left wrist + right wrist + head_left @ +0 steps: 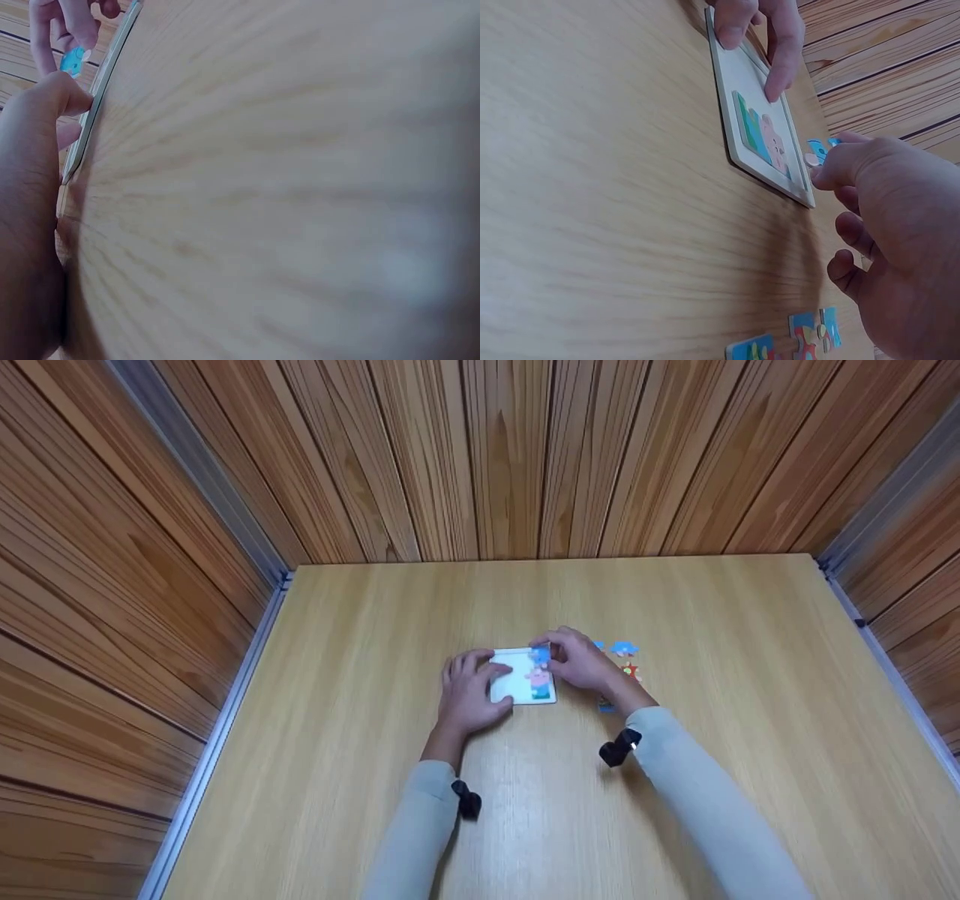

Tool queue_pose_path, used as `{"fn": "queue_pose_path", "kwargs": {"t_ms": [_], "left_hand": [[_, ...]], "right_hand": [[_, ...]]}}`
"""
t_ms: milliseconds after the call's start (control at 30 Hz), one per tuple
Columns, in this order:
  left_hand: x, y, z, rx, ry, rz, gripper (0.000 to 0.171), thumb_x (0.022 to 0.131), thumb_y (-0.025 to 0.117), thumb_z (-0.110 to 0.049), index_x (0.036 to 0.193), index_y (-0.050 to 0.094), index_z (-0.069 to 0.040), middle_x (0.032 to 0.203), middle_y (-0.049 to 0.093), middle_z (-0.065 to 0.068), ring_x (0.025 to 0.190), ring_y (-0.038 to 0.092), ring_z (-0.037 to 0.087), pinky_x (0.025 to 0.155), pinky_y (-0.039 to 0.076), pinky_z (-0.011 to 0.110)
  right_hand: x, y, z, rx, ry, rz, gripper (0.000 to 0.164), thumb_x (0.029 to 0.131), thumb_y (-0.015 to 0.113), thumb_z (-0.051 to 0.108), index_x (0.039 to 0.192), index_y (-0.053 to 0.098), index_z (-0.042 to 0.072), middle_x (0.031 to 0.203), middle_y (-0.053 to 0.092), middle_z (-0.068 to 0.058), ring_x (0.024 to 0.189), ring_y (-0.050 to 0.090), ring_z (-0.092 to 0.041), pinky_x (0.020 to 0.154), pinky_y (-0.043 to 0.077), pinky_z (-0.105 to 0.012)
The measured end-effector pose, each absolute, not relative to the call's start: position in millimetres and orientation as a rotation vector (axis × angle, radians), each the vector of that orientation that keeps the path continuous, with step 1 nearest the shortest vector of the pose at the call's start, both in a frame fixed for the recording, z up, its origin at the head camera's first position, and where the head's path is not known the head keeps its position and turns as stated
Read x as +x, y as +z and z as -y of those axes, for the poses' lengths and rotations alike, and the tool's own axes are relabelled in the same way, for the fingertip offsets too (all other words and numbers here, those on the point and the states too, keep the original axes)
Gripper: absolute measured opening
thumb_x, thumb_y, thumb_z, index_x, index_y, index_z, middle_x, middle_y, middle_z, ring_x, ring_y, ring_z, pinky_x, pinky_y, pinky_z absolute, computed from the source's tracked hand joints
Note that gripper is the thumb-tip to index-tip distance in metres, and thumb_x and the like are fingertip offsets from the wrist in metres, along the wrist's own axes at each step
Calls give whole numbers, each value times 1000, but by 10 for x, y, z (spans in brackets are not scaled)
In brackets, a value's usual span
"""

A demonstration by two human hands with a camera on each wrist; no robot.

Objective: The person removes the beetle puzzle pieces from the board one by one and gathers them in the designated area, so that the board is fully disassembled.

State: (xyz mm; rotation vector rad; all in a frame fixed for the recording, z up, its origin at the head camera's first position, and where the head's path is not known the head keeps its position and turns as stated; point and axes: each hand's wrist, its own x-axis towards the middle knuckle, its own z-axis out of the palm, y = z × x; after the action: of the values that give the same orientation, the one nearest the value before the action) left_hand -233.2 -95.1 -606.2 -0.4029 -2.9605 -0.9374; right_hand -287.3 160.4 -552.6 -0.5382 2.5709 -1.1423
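Note:
A shallow white puzzle tray [508, 688] lies on the table in front of the person. The left hand [471, 696] holds its left end, thumb at the near edge and other fingers spread toward the far edge; one fingertip touches the white bed. Between thumb and fingers, the right hand [583, 661] pinches a blue puzzle piece [817, 150] over the tray's far right corner. Inside the tray, along its right side, sits a joined section with a pink cartoon pig [769, 142] above blue and green. In the left wrist view the held piece [73, 61] shows tilted above the rim.
Several loose puzzle pieces [624, 649] lie on the table right of the tray, partly hidden by the right hand and forearm. A piece with red and green [630, 669] is among them. Wood-panelled walls [506, 465] border the table's back and sides.

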Motion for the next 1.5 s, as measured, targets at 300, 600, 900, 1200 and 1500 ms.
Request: {"fn": "queue_pose_path", "kwargs": {"t_ms": [300, 600, 900, 1200, 1500], "left_hand": [[-2320, -6087, 953, -393, -927, 2958, 59, 92, 72, -55, 145, 75, -29, 172, 49, 8, 164, 35, 39, 140, 13, 75], [-2296, -6073, 957, -391, -947, 2950, 56, 93, 73, -52, 144, 75, -29, 171, 50, 9, 164, 36, 39, 140, 13, 74], [-2299, -6079, 964, -406, -974, 2920, 55, 90, 74, -49, 140, 77, -25, 168, 52, 11, 161, 38, 41, 139, 14, 76], [-2316, -6088, 975, -452, -980, 2905, 57, 92, 72, -49, 146, 77, -29, 167, 52, 14, 159, 38, 42, 137, 15, 78], [-2329, -6065, 963, -457, -946, 2936, 60, 93, 70, -52, 150, 74, -34, 170, 50, 13, 162, 36, 41, 138, 13, 77]], "right_hand": [[-2881, -5474, -1705, -542, -1098, -2592, 42, 111, 66, 7, 152, 69, 17, 122, 62, -13, 105, 57, -26, 85, 48, -33], [-2889, -5410, -1858, -537, -1154, -2586, 44, 111, 63, 4, 154, 67, 12, 121, 61, -14, 103, 55, -24, 77, 48, -26], [-2875, -5358, -2054, -489, -1154, -2602, 43, 112, 62, 4, 155, 66, 13, 126, 59, -15, 105, 53, -25, 70, 48, -22], [-2847, -5317, -2292, -419, -1141, -2619, 46, 113, 61, 5, 158, 63, 15, 129, 57, -14, 112, 51, -27, 80, 48, -25], [-2850, -5271, -2571, -405, -1103, -2667, 46, 113, 60, 5, 159, 63, 12, 125, 57, -15, 110, 51, -28, 74, 48, -21]]}}
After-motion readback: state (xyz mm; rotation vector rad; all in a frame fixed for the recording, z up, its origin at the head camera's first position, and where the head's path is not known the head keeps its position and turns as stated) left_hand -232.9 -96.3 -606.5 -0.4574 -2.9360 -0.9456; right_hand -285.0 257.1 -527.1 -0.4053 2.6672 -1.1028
